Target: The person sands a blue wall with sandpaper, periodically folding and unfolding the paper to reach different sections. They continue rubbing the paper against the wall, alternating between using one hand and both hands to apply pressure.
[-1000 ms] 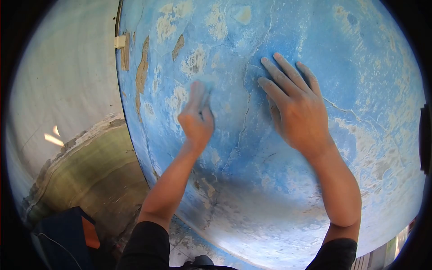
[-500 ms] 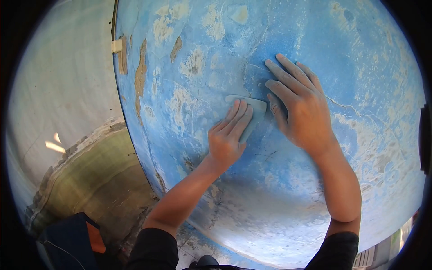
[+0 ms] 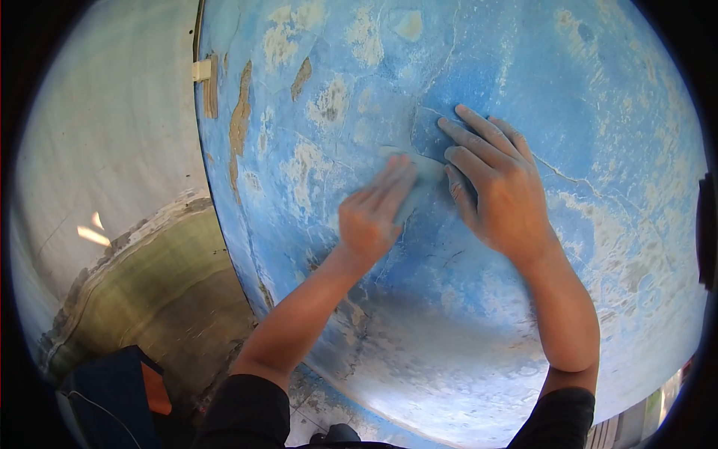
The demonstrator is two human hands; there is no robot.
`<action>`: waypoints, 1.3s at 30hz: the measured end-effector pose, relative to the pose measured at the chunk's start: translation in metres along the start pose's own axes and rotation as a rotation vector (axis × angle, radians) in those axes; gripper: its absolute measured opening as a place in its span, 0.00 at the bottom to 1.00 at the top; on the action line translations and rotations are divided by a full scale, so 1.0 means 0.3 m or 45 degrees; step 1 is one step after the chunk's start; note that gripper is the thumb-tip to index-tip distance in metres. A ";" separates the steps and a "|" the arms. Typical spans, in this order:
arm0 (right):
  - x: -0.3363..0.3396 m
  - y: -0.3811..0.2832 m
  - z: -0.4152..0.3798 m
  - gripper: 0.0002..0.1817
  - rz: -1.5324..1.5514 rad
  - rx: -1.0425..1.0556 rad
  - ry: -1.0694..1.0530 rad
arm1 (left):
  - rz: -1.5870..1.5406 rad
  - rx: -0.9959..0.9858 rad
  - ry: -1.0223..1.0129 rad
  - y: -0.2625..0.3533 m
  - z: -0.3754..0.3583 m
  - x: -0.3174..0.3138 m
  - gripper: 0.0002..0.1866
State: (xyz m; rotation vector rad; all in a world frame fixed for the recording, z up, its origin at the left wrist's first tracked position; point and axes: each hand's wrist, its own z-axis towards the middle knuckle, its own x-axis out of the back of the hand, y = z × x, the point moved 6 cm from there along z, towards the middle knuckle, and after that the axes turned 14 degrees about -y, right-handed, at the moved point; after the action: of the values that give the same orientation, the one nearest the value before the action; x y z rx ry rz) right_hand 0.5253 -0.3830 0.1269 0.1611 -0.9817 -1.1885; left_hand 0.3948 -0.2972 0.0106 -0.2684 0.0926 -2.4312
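Note:
My left hand [image 3: 372, 213] presses a grey-green piece of sandpaper [image 3: 430, 170] flat against the weathered blue wall [image 3: 479, 299], its fingers lying over the sheet. Hand and sandpaper are blurred by motion, and part of the sheet is covered by the fingers. Just to the right, my right hand [image 3: 505, 187] rests on the wall with fingers stretched out and slightly apart, holding nothing. Pale dust coats its fingers. A thin crack runs across the wall behind this hand, and worn whitish patches surround both hands.
On the left, past the blue wall's edge, stands a pale wall [image 3: 112, 142] with a stained greenish lower part. A small wooden block [image 3: 211, 96] is fixed at that edge. A dark blue and orange object [image 3: 112, 396] sits at the lower left.
My left hand has slid slightly left and up along the wall with the sandpaper. My right hand stays in nearly the same spot, and the view has shifted slightly.

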 end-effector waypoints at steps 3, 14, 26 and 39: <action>-0.003 -0.001 -0.002 0.08 -0.030 0.023 0.022 | 0.091 0.238 0.102 -0.147 -0.087 0.024 0.25; 0.022 0.011 0.002 0.10 0.021 0.002 0.078 | -0.029 0.314 -0.039 -0.025 -0.072 0.027 0.25; 0.017 0.010 -0.003 0.09 0.034 -0.023 0.065 | 0.020 0.461 -0.097 -0.063 -0.050 0.062 0.24; 0.011 0.002 -0.004 0.09 -0.003 -0.042 0.073 | 0.124 0.313 -0.073 -0.163 -0.048 0.059 0.26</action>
State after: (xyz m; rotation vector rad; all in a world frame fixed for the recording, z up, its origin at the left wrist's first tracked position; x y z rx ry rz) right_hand 0.5265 -0.3860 0.1284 0.1694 -0.9114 -1.1949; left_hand 0.3477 -0.2712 0.0063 -0.2162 -0.2129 -2.3078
